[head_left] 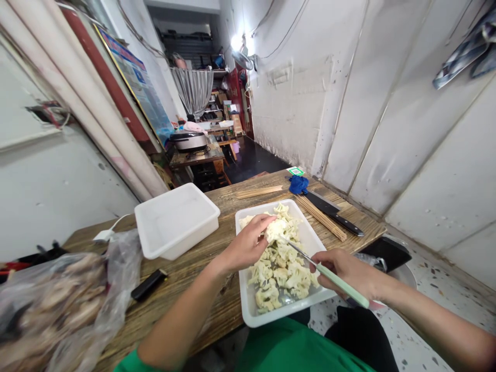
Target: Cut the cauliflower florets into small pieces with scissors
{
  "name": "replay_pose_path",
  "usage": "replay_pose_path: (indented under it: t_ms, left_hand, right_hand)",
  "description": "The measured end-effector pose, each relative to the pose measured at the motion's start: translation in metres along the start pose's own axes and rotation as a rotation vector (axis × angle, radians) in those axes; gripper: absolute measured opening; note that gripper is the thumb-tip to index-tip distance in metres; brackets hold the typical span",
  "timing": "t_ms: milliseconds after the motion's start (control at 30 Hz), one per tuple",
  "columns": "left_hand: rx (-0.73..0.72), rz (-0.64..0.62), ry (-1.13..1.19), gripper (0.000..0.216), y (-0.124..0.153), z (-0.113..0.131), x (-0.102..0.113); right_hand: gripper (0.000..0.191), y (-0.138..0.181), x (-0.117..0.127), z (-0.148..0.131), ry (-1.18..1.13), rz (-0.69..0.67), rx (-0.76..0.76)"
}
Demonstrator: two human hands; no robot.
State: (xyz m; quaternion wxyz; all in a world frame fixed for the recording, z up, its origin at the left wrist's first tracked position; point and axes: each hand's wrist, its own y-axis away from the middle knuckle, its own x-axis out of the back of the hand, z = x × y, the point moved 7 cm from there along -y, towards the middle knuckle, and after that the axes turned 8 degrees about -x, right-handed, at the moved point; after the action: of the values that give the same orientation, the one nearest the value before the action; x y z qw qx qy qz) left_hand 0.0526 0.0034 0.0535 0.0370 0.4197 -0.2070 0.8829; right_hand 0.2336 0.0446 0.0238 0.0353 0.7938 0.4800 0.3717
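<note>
A white rectangular tray (306, 231) at the table's front edge holds several cauliflower pieces (282, 268). My left hand (248, 243) reaches over the tray and grips a larger cauliflower chunk (277, 228) with closed fingers. My right hand (349, 273), at the tray's right side, is wrapped round the pale green handle of a small knife (327, 274). The knife's thin blade points up-left and its tip touches the held chunk.
An upturned white tub (176, 219) sits left of the tray on the wooden table (194, 268). A clear bag of brownish food (58, 305) lies at the front left, a black object (149, 284) beside it. A cleaver (335, 212), bamboo skewers (321, 217) and a blue cloth (298, 184) lie behind.
</note>
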Motion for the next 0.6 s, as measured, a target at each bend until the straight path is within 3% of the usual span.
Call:
replay_pose_path:
  t_ms: [167, 400, 500, 600]
  left_hand:
    - [-0.053, 0.018, -0.036, 0.059, 0.002, 0.002, 0.000]
    - [0.005, 0.054, 0.001, 0.055, 0.004, -0.006, 0.004]
    - [0.049, 0.095, 0.120, 0.051, 0.006, -0.013, 0.008]
    - [0.180, 0.110, 0.446, 0.046, 0.011, -0.027, 0.003]
  right_hand:
    - [0.008, -0.004, 0.000, 0.004, 0.004, 0.008, 0.001]
    - [0.012, -0.006, -0.007, 0.003, 0.008, 0.114, -0.026]
    - [0.014, -0.004, -0.008, 0.003, -0.038, 0.064, -0.058]
    - [0.013, 0.007, -0.002, 0.005, -0.103, -0.070, -0.089]
